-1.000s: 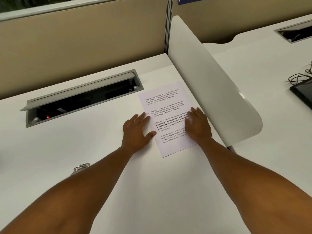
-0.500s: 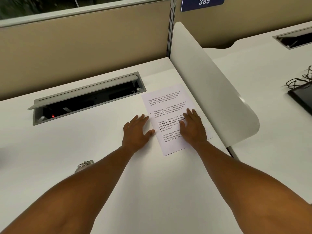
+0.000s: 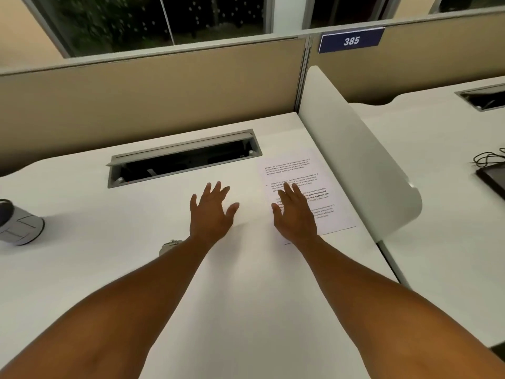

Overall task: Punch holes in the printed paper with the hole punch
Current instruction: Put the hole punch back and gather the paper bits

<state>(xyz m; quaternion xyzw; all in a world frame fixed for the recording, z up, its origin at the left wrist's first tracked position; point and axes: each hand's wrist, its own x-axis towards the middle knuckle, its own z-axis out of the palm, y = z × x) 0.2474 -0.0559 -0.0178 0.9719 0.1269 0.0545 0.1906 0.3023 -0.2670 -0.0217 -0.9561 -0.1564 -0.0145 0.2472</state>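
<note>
The white table [image 3: 246, 283] fills most of the view, backed by a beige partition [image 3: 164, 86] with a blue sign reading 385 [image 3: 351, 40], and closed on the right by a curved white divider [image 3: 355, 149]. A grey cable tray [image 3: 183, 157] is set into the table's far side. The printed paper [image 3: 308, 170] lies flat near the table's right edge, just beside the divider. The right hand [image 3: 295, 212] lies on the sheet's left part, fingers straight and spread, grasping nothing. The left hand [image 3: 211, 212] is on or just over bare table to the left of the sheet, fingers likewise released. A grey cylindrical object [image 3: 19, 222] sits at the far left edge. A small metal item [image 3: 170, 246] pokes out from beside the left forearm; it may be the hole punch, but too little shows to tell.

The step in hand looks like settling the paper before punching. To do it well, hold the sheet flat with one palm, fetch the punch with the other, and slide one edge squarely and fully into its slot before pressing.
</note>
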